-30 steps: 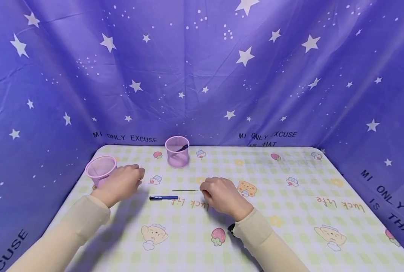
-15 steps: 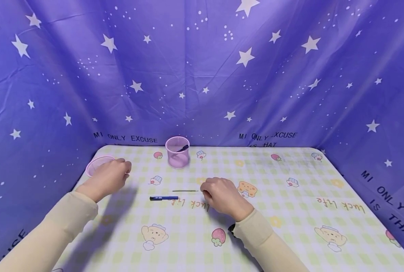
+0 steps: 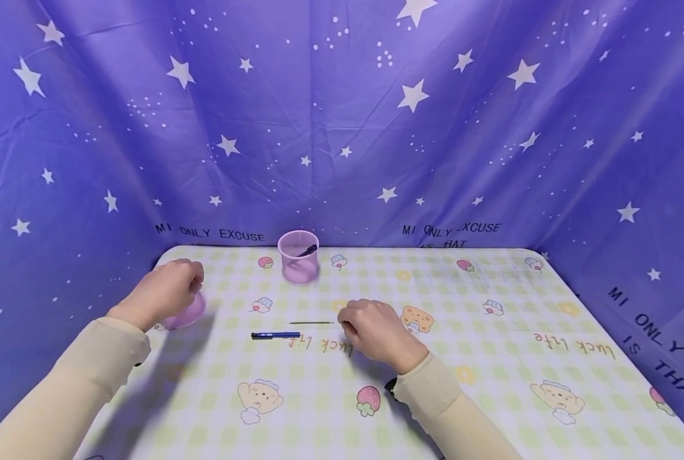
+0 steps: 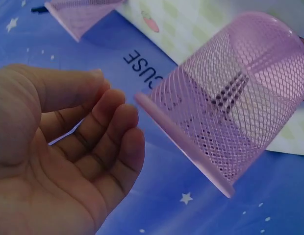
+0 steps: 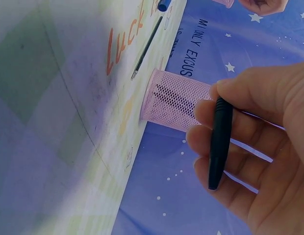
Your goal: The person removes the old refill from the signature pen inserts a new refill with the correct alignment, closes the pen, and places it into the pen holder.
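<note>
In the head view my left hand [image 3: 166, 287] is above a pink mesh pen cup [image 3: 188, 312] at the table's left, hiding most of it. The left wrist view shows this hand [image 4: 83, 142] beside the cup's rim, fingers loosely curled, nothing visible in them. My right hand [image 3: 376, 332] stays low over the middle of the table. It holds a dark, tapered pen barrel [image 5: 220, 142] between thumb and fingers. A thin pen refill [image 3: 311, 322] and a blue pen [image 3: 275, 335] lie just left of it.
A second pink mesh cup [image 3: 299, 263] stands at the back with a dark pen [image 3: 307, 250] leaning in it. The table has a checked, printed cloth [image 3: 474, 421]. A purple starry curtain [image 3: 342, 115] encloses the back and sides.
My left hand has moved left and slightly up over the left cup, covering its rim. The right hand, refill and blue pen stay in place.
</note>
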Demonstrator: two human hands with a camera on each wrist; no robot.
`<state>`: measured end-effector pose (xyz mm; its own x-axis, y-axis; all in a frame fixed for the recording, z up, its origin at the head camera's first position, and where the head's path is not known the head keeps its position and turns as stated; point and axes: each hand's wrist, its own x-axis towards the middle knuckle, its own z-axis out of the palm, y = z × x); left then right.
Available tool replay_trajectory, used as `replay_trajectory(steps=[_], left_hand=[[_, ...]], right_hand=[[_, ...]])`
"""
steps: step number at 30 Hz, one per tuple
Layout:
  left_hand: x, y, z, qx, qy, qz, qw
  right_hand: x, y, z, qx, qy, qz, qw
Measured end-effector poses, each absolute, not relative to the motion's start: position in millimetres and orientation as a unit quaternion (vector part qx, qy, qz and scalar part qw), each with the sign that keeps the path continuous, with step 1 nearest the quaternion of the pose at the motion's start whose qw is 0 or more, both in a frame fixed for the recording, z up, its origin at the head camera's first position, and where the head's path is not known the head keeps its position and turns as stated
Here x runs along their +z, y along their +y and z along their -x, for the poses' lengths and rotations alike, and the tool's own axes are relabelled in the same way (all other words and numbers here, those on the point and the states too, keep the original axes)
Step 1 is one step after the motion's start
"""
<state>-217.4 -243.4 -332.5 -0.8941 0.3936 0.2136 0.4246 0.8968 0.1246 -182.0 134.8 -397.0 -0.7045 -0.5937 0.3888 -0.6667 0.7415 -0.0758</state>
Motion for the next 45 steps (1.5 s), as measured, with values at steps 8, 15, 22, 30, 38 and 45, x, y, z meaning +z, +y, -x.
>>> replay_trajectory(steps=[8,15,22,30,38,45], left_hand=[[-327,-257,222,-0.098,-0.977,0.18,0.064],[-328,-266,229,-0.122,-0.983,0.137,0.011],[-331,-268,237,-0.118,-0.984,0.131,-0.014],[-334,-270,245,-0.134,-0.983,0.117,-0.041],[-338,-272,248,-0.136,-0.983,0.117,-0.038],[-340,-275,251,-0.127,-0.984,0.122,-0.042]], right_hand=[[-398,135,183,0.105,-0.916,-0.343,0.177],[-398,136,182,0.107,-0.916,-0.345,0.174],[-398,135,182,0.106,-0.919,-0.343,0.164],[-396,134,181,0.11,-0.918,-0.345,0.159],[-397,134,181,0.106,-0.919,-0.342,0.163],[-397,133,180,0.107,-0.921,-0.338,0.161]])
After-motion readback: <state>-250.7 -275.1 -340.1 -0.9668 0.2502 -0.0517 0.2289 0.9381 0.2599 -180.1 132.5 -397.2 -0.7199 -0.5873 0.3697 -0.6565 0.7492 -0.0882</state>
